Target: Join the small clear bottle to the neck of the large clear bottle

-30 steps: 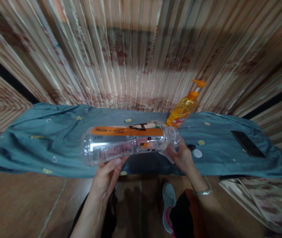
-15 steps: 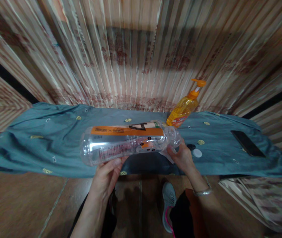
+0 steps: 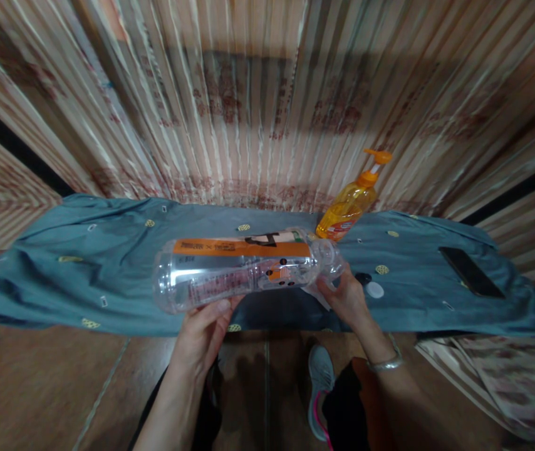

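Left hand (image 3: 206, 322) holding clear plastic bottle (image 3: 220, 275) sideways, right hand (image 3: 345, 294) at its neck, orange pump bottle (image 3: 347, 207) standing just beyond.

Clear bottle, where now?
In the head view, the clear bottle is near centre, front-left of the pump bottle, with the left hand on its body, right hand at its neck.

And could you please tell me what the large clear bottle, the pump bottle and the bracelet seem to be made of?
The large clear bottle: likely glossy plastic, being see-through with bright highlights. The pump bottle: probably smooth plastic, translucent amber. The bracelet: perhaps polished metal, given its silvery shine.
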A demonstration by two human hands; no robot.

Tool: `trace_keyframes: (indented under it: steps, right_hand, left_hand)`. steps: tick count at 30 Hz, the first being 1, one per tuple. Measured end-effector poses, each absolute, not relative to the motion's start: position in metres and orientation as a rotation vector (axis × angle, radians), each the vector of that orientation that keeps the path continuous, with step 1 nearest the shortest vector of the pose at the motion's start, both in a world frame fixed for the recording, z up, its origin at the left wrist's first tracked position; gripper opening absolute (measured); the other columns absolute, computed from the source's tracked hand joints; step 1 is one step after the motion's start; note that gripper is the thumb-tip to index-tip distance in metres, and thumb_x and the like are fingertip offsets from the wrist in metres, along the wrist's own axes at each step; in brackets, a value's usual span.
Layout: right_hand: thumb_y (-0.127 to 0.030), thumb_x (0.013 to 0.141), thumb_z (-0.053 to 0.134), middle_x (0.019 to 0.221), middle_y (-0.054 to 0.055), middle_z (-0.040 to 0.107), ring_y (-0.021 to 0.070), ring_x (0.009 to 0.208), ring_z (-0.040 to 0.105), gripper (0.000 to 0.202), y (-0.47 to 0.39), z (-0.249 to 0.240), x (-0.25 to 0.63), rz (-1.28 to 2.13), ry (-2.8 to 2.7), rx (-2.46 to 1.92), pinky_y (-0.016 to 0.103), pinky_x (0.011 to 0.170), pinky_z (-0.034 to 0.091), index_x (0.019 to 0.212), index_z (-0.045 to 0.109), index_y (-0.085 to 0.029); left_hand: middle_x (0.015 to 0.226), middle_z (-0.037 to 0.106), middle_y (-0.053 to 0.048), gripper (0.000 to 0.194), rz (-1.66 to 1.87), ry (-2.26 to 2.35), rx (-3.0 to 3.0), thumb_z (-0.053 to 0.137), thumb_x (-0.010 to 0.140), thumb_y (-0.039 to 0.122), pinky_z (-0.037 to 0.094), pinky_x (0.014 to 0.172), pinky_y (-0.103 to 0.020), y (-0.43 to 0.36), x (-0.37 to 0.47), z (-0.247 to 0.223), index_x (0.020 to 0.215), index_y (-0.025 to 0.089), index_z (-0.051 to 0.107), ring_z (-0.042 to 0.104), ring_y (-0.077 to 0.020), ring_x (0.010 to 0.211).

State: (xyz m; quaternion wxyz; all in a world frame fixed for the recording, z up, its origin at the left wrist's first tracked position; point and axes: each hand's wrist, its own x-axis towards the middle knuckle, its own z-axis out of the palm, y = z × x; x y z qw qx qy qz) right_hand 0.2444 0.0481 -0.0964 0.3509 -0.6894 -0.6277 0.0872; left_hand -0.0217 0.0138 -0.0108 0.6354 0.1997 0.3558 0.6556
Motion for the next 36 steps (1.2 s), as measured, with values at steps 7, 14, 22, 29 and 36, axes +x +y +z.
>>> trace_keyframes:
  steps: [7, 14, 22, 29, 36]
  right_hand:
    - [-0.045, 0.077, 0.055, 0.105, 0.013, 0.069, 0.027, 0.089, 0.067, 0.055, 0.0491, -0.1001, 0.2466, 0.201, -1.642, -1.764, 0.037, 0.073, 0.054, 0.123, 0.049, -0.016]
    - [-0.047, 0.077, 0.054, 0.107, 0.015, 0.068, 0.0274, 0.091, 0.067, 0.056, 0.049, -0.1011, 0.2466, 0.184, -1.647, -1.765, 0.037, 0.074, 0.053, 0.123, 0.049, -0.014]
    - [-0.047, 0.078, 0.053, 0.106, 0.014, 0.068, 0.0273, 0.092, 0.066, 0.057, 0.0494, -0.1016, 0.2474, 0.205, -1.65, -1.761, 0.037, 0.075, 0.053, 0.124, 0.048, -0.014]
    - [-0.046, 0.078, 0.053, 0.107, 0.015, 0.067, 0.0275, 0.091, 0.066, 0.055, 0.0489, -0.1006, 0.2466, 0.197, -1.646, -1.766, 0.037, 0.075, 0.053, 0.122, 0.049, -0.013]
    - [-0.045, 0.078, 0.054, 0.104, 0.015, 0.068, 0.0273, 0.09, 0.067, 0.055, 0.0491, -0.1024, 0.2467, 0.173, -1.654, -1.754, 0.036, 0.074, 0.053, 0.122, 0.049, -0.013]
  left_hand:
    - [0.079, 0.076, -0.004, 0.041, 1.496, 0.819, 0.459, 0.085, 0.044, 0.018, 0.056, 0.081, -0.035, 0.0131, -0.0212, -0.0117, 0.084, 0.02, 0.073, 0.07, -0.0256, 0.089]
    - [0.081, 0.076, -0.004, 0.035, 1.505, 0.817, 0.462, 0.083, 0.046, 0.016, 0.057, 0.076, -0.034, 0.0139, -0.0212, -0.0119, 0.08, 0.019, 0.072, 0.07, -0.0239, 0.083]
    - [0.079, 0.076, -0.004, 0.033, 1.496, 0.812, 0.46, 0.083, 0.046, 0.015, 0.058, 0.071, -0.033, 0.0136, -0.0205, -0.0091, 0.078, 0.019, 0.073, 0.071, -0.0241, 0.077]
    - [0.078, 0.076, -0.004, 0.035, 1.501, 0.789, 0.465, 0.085, 0.046, 0.016, 0.057, 0.073, -0.029, 0.0141, -0.022, -0.0114, 0.079, 0.019, 0.073, 0.071, -0.0239, 0.085]
    - [0.081, 0.076, -0.005, 0.035, 1.496, 0.798, 0.464, 0.086, 0.045, 0.017, 0.058, 0.073, -0.032, 0.0143, -0.0211, -0.0112, 0.078, 0.018, 0.073, 0.071, -0.0259, 0.086]
